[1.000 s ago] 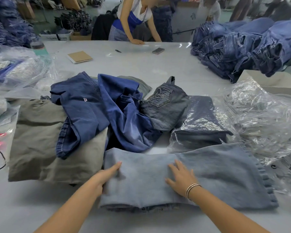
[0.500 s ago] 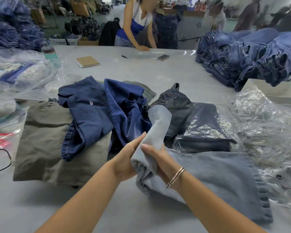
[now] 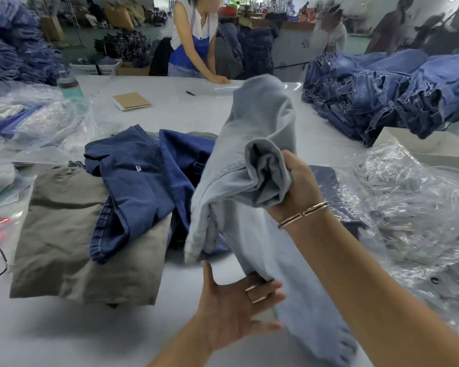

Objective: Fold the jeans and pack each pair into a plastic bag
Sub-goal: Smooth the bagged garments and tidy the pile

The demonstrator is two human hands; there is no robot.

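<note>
1. The right hand [image 3: 300, 181] is raised above the table, its fingers curled tight round a bunched fold of the light blue jeans [image 3: 252, 160]; a gold bangle [image 3: 302, 215] sits on that wrist
2. The light blue jeans hang from that grip: one part stands up above the hand, the rest drapes down toward the near edge of the grey table [image 3: 64, 329], where the lower end lies
3. The left hand [image 3: 236, 311] is below, palm up, fingers spread and nearly straight, holding nothing; its fingertips touch the hanging cloth, and a ring shows on one finger
4. Left of the held pair lie dark blue jeans [image 3: 133, 181], crumpled, partly over flat olive trousers [image 3: 64, 234]
5. Clear plastic bags [image 3: 414, 207] are heaped on the right side of the table, just beside the right forearm
6. A stack of blue jeans [image 3: 382, 94] sits at far right; a brown notebook [image 3: 131, 100] lies at the far side
</note>
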